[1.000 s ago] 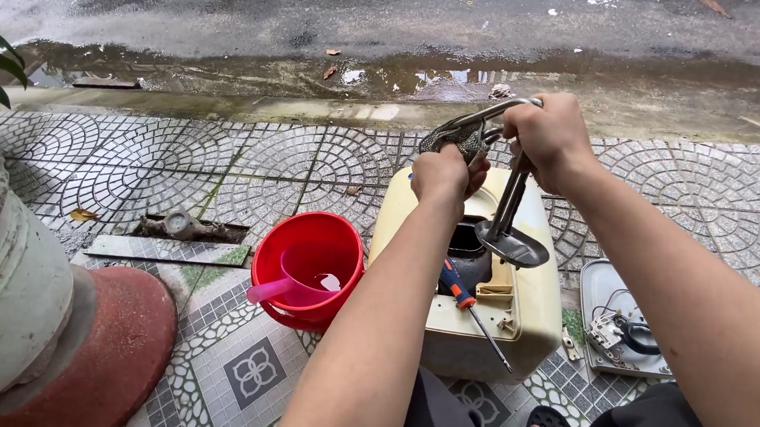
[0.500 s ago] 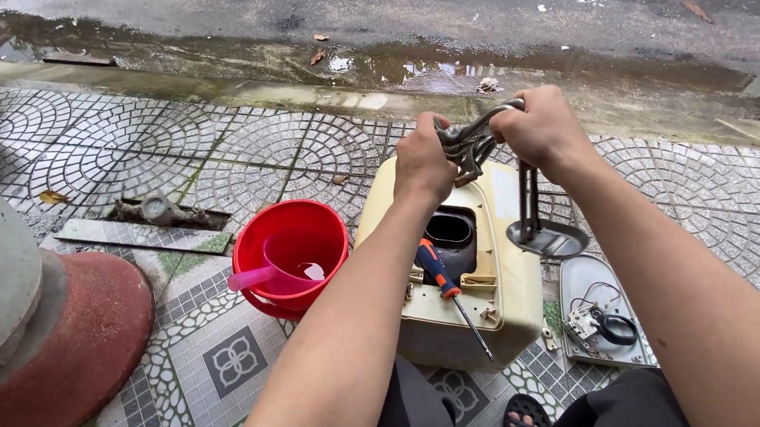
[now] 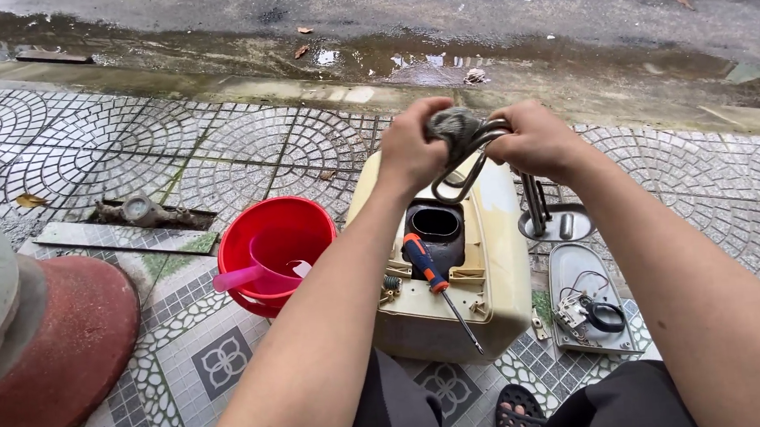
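Head view: both hands work a bent metal heating coil [image 3: 473, 159] above a cream appliance casing [image 3: 454, 270].
Left hand [image 3: 416, 154] closes on a grey scrubbing pad [image 3: 452, 125]; right hand [image 3: 538, 142] grips the coil. A slip could drop it onto the screwdriver [image 3: 432, 281] below. Fingers hide the coil's upper bend.

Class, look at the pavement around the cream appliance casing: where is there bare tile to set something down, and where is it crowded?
Bare tile lies beyond the red bucket, toward the wet kerb, and in front of the bucket beside the red pot base. It is crowded right of the cream casing, where the grey cover plate lies, and on the casing, which holds a screwdriver.
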